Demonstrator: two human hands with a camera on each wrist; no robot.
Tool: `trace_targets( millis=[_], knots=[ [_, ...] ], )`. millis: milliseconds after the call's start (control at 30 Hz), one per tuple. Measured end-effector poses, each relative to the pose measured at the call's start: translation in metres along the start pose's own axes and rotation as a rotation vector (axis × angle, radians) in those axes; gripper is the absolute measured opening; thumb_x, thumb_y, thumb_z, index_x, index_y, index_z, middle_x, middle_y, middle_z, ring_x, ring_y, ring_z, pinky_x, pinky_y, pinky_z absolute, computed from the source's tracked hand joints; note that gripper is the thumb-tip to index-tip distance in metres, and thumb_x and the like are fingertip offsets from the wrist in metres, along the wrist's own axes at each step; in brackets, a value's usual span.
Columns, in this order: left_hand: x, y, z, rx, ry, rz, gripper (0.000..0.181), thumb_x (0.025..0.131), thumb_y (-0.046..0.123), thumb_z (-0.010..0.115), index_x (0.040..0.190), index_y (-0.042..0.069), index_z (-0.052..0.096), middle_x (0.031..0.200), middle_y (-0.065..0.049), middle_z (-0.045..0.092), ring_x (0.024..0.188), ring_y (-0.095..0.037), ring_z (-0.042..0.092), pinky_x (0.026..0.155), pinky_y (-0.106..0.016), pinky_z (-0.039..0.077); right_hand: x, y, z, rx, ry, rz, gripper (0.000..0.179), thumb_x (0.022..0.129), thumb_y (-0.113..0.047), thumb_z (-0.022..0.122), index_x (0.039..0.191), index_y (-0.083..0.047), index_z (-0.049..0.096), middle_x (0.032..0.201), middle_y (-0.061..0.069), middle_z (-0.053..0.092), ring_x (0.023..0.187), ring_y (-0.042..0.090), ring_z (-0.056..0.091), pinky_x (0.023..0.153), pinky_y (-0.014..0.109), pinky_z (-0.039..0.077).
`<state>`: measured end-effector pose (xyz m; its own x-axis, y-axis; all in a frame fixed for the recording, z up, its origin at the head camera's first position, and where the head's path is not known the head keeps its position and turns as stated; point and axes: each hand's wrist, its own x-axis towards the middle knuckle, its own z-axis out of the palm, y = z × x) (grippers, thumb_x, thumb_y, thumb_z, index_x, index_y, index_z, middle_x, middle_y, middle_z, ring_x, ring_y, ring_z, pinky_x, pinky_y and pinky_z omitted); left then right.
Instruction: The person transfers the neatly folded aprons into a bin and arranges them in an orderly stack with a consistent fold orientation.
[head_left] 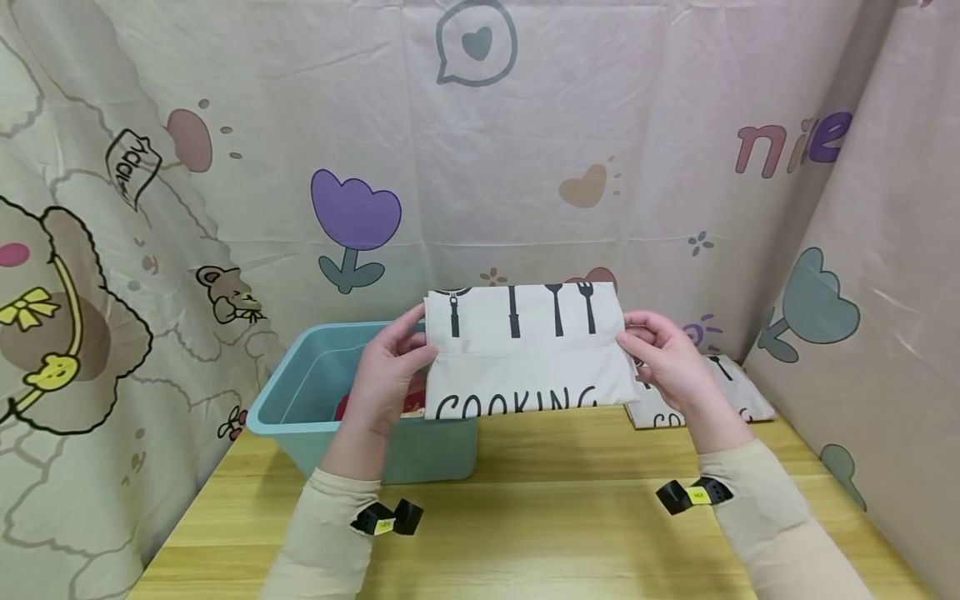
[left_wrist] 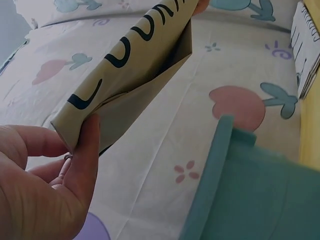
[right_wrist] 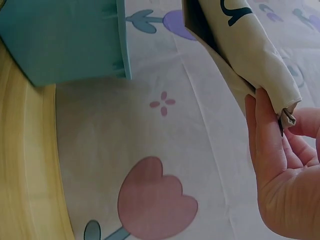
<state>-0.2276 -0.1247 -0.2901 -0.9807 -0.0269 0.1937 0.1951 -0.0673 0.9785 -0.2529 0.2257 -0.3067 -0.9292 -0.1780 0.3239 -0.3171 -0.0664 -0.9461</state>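
A folded white cloth point(head_left: 525, 362) with black utensil prints and the word COOKING is held up above the table, in front of the bin's right part. My left hand point(head_left: 382, 371) pinches its left edge between thumb and fingers. At the opposite edge, my right hand point(head_left: 670, 358) grips the cloth the same way. In the left wrist view the folded layers of the cloth point(left_wrist: 125, 75) gap apart along the lower side. Behind my right hand, a second folded cloth point(head_left: 738, 393) with a similar print lies on the table, partly hidden.
A light blue plastic bin point(head_left: 427, 456) stands at the left of the wooden table point(head_left: 562, 525). Something red point(head_left: 415, 403) lies inside, mostly hidden by my left hand and the cloth. A printed curtain point(head_left: 495, 167) hangs behind the table and along both sides.
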Motion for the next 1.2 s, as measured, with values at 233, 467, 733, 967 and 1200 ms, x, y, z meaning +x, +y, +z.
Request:
trace_targets(
  millis=[233,467,733,967,1200],
  knots=[
    [0.003,0.007,-0.018,0.077,0.009,0.011,0.060,0.096,-0.001,0.059,0.150,0.022,0.047,0.108,-0.009,0.064,0.098,-0.023,0.061,0.079,-0.047,0.058,0.009,-0.003,0.017,-0.035,0.019,0.005,0.014,0.098,-0.003,0.057,0.109,-0.012,0.060,0.091,-0.006,0.065,0.074,0.006,0.059,0.055,0.021,0.053],
    [0.006,0.010,-0.037,0.132,0.031,0.003,0.060,0.096,-0.001,0.058,0.150,0.020,0.045,0.102,-0.001,0.063,0.095,-0.018,0.061,0.076,-0.041,0.058,0.018,-0.002,0.037,-0.038,0.020,0.019,0.013,0.098,-0.001,0.057,0.109,-0.008,0.057,0.088,-0.009,0.064,0.074,0.005,0.054,0.050,0.018,0.046],
    [0.009,0.014,-0.062,0.192,0.065,-0.010,0.061,0.096,0.000,0.058,0.151,0.020,0.043,0.098,0.005,0.065,0.092,-0.013,0.062,0.073,-0.032,0.058,0.028,0.003,0.063,-0.004,0.005,0.034,0.020,0.098,0.000,0.055,0.117,0.006,0.051,0.089,-0.006,0.064,0.074,0.006,0.059,0.055,0.022,0.054],
    [0.011,0.015,-0.083,0.226,0.075,-0.021,0.063,0.095,-0.002,0.057,0.153,0.016,0.039,0.096,0.009,0.063,0.087,-0.008,0.062,0.068,-0.027,0.058,0.035,0.010,0.086,0.039,0.002,0.054,0.021,0.097,0.000,0.056,0.117,0.007,0.051,0.089,-0.004,0.063,0.074,0.008,0.060,0.057,0.026,0.055],
    [0.014,0.013,-0.100,0.341,0.114,-0.048,0.061,0.097,0.003,0.058,0.153,0.019,0.039,0.101,0.010,0.061,0.089,-0.007,0.058,0.068,-0.026,0.054,0.041,0.019,0.107,0.053,0.003,0.078,0.025,0.097,0.000,0.055,0.120,0.009,0.050,0.091,0.000,0.063,0.076,0.012,0.063,0.061,0.031,0.058]
  ],
)
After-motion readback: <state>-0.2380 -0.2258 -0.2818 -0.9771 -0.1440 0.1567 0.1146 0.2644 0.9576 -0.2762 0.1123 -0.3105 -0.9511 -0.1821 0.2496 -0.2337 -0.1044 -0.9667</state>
